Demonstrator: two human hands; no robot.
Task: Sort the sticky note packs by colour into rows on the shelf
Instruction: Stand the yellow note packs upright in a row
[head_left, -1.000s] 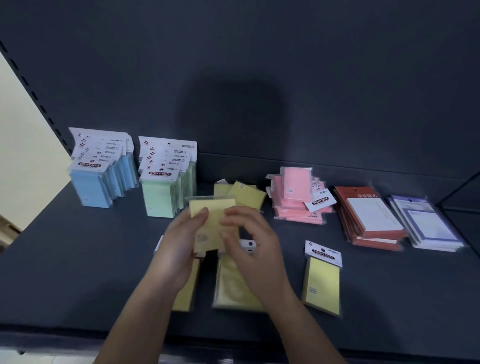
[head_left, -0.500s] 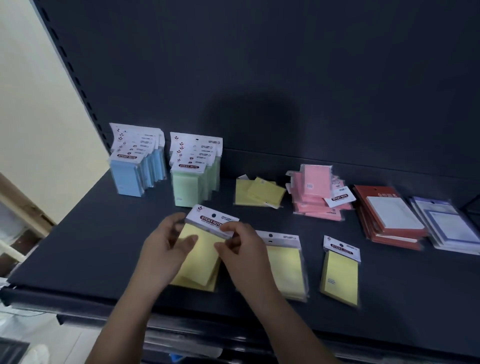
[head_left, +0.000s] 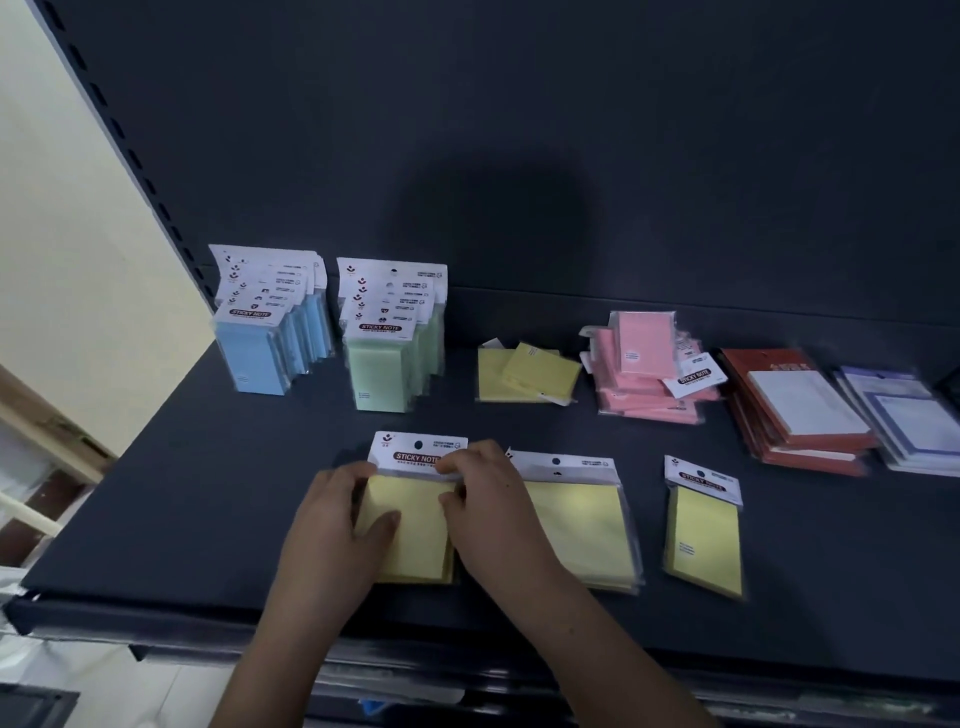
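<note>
Holding yellow pack (head_left: 415, 525), dark shelf (head_left: 182, 493), cream wall (head_left: 67, 234)

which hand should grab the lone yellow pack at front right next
Right: the right hand, at the right of the held pack, is nearer the lone pack; the left hand would cross over.

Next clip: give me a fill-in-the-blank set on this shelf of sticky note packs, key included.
1. The left hand and right hand grip a ____ sticky note pack near the front of the shelf.
2. The upright packs just right of the blue packs are ____.
3. The pile between the back yellow packs and the red pads is ____.
Missing words: yellow; green; pink.
</note>
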